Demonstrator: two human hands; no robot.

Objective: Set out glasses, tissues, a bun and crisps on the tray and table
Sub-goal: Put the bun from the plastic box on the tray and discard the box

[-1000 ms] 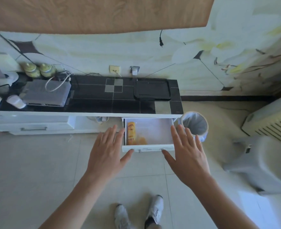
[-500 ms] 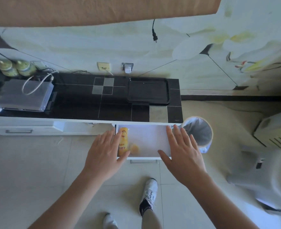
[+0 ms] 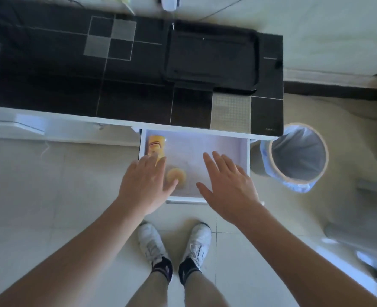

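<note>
A yellow crisps tube (image 3: 156, 145) lay along the left side of an open white drawer (image 3: 247, 156), with a round bun (image 3: 176, 176) just beside it toward the front. The person's left hand (image 3: 145, 185) hovered over the tube's near end and the right hand (image 3: 227, 187) over the drawer's bare right half, both with fingers spread, straight and holding nothing. A black tray (image 3: 212, 58) sat on the dark tiled table (image 3: 72, 85) above the drawer, a lined bin (image 3: 298, 158) stood on the floor to the right, and white shoes (image 3: 174, 242) showed below.
</note>
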